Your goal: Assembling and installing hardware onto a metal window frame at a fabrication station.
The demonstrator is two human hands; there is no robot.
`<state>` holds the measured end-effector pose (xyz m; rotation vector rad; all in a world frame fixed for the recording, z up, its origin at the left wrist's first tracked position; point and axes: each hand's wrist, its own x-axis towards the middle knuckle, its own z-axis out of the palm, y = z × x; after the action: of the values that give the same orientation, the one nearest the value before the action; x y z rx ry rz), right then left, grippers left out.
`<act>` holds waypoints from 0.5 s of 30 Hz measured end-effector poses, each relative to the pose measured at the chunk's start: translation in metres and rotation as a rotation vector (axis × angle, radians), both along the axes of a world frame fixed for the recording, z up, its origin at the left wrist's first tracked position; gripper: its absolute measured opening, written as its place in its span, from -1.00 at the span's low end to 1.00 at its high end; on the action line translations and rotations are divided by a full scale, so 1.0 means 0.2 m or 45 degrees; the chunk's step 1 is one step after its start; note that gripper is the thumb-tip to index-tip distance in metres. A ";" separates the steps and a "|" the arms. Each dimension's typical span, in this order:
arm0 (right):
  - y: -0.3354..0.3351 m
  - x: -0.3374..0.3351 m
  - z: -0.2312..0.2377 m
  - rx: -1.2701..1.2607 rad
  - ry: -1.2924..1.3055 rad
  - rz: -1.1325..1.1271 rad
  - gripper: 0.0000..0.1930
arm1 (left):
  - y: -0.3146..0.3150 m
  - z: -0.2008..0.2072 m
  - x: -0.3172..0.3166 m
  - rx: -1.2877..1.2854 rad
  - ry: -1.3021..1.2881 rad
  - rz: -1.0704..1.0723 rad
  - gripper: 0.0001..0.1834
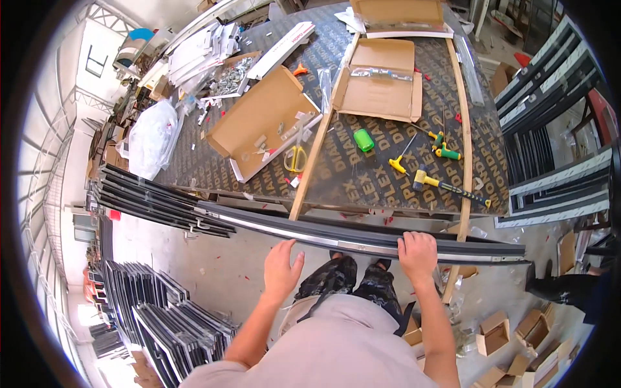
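A long dark window or door frame (362, 240) with a silvery strip along its near side lies across in front of me, on wooden battens at the table's near edge. My right hand (417, 255) has its fingers curled over the frame's near edge, right of its middle. Left of the middle, my left hand (282, 268) is at the near edge, thumb held apart and fingers not wrapped round the frame. Whether its fingertips touch the frame I cannot tell. One wooden batten (317, 155) runs under the frame on the left, another (466, 142) on the right.
On the printed dark tabletop (362, 174) are a yellow-black hammer (453, 187), yellow-green hex keys (404, 155), yellow scissors (295, 158), a green case (363, 140) and open cardboard boxes (378, 84). Stacked dark frames (174, 317) stand left. Another person's leg (559, 288) shows right.
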<state>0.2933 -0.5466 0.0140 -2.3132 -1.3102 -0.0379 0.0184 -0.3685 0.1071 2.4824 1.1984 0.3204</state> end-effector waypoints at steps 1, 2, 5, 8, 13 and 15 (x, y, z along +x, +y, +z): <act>0.01 0.00 0.00 0.041 -0.005 -0.007 -0.81 | -0.02 0.01 -0.01 -0.006 0.012 -0.001 -0.59; 0.01 0.00 0.00 0.075 -0.013 -0.016 -0.83 | -0.04 0.01 -0.02 -0.027 0.051 -0.010 -0.60; 0.03 0.01 -0.03 0.028 0.058 0.026 -0.85 | -0.01 0.02 0.00 -0.104 0.068 0.011 -0.61; 0.04 0.01 -0.03 0.016 0.024 0.033 -0.86 | 0.09 0.01 0.01 -0.149 0.062 0.016 -0.60; 0.05 -0.01 -0.02 -0.080 0.092 0.019 -0.82 | 0.17 -0.11 0.10 -0.087 -0.006 -0.155 -0.60; 0.07 0.00 -0.02 -0.103 0.090 -0.015 -0.83 | 0.17 -0.16 0.17 -0.093 -0.048 -0.322 -0.54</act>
<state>0.2932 -0.5330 0.0102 -2.3669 -1.2848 0.0939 0.0528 -0.3338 0.0746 2.5148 0.8524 0.2489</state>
